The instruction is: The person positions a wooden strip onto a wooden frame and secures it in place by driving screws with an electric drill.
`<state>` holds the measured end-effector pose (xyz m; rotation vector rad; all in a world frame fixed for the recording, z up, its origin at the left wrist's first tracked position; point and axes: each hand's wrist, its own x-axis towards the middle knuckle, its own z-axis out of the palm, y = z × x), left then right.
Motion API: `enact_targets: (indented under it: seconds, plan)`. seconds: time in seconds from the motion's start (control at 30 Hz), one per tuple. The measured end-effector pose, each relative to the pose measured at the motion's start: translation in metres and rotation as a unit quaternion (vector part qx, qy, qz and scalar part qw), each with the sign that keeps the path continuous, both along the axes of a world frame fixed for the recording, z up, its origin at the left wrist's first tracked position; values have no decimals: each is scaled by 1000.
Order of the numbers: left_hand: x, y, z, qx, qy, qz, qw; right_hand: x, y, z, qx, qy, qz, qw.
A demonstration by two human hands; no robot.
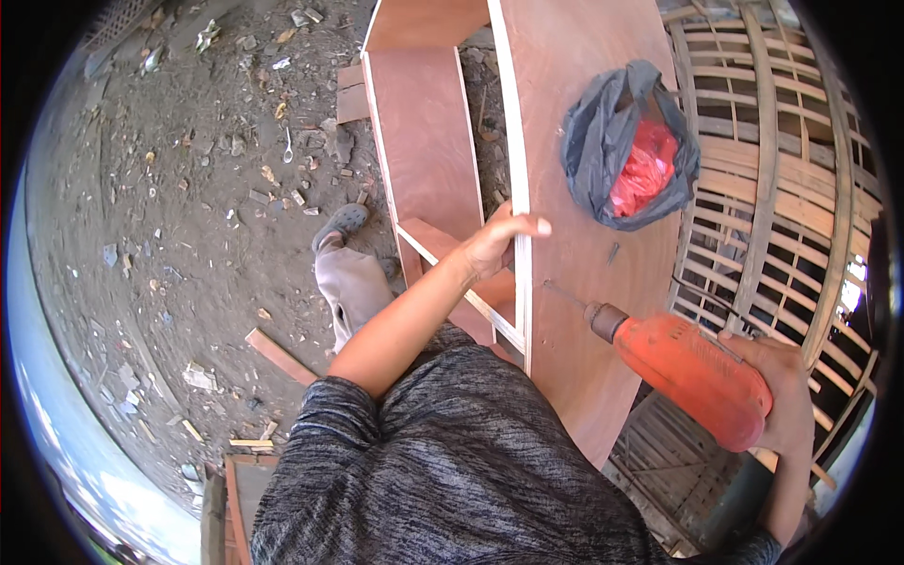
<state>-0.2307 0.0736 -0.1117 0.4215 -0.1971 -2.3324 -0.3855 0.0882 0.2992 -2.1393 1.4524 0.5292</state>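
My left hand [494,247] grips the pale edge of a broad plywood panel [584,259], its thumb laid over the top and its other fingers mostly hidden underneath. At the right, my right hand [783,384] is wrapped around an orange power drill [692,372]. The drill's thin bit points left, low over the panel near my left thumb; whether its tip touches the wood I cannot tell. Small dark screws or nails [613,252] lie on the panel. Farther up it sits a black plastic bag [589,155], open around a red plastic bag [645,168].
Below the panel, more plywood boards [424,141] form a frame with a crosspiece [461,278]. A slatted bamboo structure [725,179] borders the right side. Dirt ground [188,235] strewn with scraps spreads at left, with a loose wood strip [281,356] near my leg.
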Motion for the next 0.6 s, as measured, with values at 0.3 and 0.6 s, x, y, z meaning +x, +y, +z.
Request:
enact_targets:
  seconds: [0.3, 0.6]
  plan:
    - [25, -146, 18, -5, 68, 121, 990, 1, 5, -3, -24, 8, -10, 1000]
    - [25, -164, 37, -45, -114, 108, 987, 2, 5, -1, -28, 6, 3, 1000]
